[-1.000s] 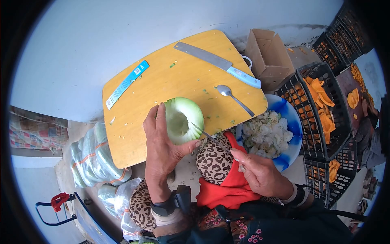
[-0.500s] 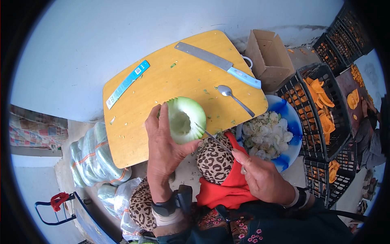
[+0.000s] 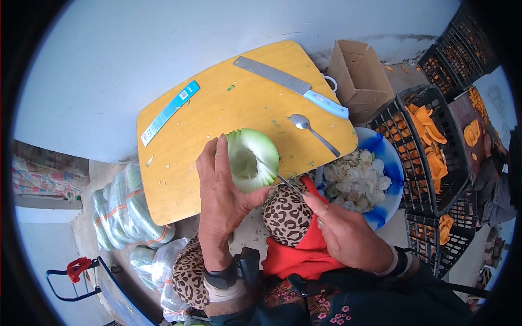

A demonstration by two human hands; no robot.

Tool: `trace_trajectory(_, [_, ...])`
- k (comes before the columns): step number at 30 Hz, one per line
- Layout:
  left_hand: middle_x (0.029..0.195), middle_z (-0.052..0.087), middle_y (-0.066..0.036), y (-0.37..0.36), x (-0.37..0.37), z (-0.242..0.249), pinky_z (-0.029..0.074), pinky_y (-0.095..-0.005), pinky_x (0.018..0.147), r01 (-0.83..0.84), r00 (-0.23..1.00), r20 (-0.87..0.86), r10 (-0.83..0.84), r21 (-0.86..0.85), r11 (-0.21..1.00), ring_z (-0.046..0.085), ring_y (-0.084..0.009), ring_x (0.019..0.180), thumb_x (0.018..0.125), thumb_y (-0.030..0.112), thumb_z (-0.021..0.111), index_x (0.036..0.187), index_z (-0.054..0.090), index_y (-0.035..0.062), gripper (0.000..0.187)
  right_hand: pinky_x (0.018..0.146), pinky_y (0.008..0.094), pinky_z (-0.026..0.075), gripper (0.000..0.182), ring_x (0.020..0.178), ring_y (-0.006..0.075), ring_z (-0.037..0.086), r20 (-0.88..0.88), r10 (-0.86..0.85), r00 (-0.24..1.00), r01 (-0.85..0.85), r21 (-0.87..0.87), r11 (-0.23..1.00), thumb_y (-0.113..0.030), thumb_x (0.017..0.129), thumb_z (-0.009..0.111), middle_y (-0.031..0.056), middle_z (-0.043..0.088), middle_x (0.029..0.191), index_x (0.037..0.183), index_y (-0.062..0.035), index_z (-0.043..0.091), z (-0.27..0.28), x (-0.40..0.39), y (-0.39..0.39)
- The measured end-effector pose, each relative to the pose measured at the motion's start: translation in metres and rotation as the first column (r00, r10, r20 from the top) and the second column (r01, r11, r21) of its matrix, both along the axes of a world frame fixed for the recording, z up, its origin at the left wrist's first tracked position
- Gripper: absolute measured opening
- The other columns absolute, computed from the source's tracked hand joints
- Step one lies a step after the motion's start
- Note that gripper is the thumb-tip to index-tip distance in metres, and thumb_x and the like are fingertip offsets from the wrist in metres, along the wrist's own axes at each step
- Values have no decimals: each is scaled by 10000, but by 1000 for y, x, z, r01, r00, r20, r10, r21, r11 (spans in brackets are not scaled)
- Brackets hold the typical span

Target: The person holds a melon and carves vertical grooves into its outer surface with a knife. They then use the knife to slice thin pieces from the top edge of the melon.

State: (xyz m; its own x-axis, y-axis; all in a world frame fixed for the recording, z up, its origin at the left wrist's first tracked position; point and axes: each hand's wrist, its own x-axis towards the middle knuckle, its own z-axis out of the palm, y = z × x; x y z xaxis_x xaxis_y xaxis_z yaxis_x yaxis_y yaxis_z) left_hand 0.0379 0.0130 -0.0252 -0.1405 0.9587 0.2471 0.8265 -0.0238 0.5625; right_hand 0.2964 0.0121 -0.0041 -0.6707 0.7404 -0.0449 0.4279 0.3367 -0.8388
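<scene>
A hollowed pale green gourd piece, with a notched rim on its left, is at the near edge of the yellow table. My left hand grips it, fingers along its left side and thumb beneath. Closed around a thin knife, my right hand is to the lower right. The narrow blade reaches into the gourd's hollow, its tip against the inner wall near sliced ridges. The knife's handle is mostly hidden in my fingers.
On the yellow table lie a cleaver, a spoon and a blue-and-white packet. A blue-and-white basin of pale scraps stands at the right, beside black crates with orange pieces. Bagged gourds lie left. Another person's arm shows far right.
The knife tip has moved deeper into the hollow, up and to the left, as my right hand shifted left. The gourd and my left hand have shifted slightly right.
</scene>
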Motion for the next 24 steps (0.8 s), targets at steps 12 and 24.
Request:
trace_trajectory(12, [1424, 401, -272, 2, -7, -12, 391, -478, 1109, -17, 999, 31, 16, 41, 999, 425, -419, 1325, 576, 560, 910, 1483, 328, -66, 1246, 645, 505, 521, 719, 761, 452, 639, -8, 26, 1000, -24, 185, 982, 52, 820, 583, 261, 603, 952, 1502, -5, 363, -12, -21, 12])
trace_trajectory(24, [1431, 398, -276, -1, -6, -12, 398, -454, 1098, -11, 995, 98, 7, 41, 999, 424, -432, 1303, 547, 394, 961, 1492, 299, -67, 1242, 686, 461, 509, 639, 763, 422, 632, 90, 60, 994, -67, 68, 995, 81, 861, 555, 226, 617, 907, 1478, 5, 406, 9, 12, -4])
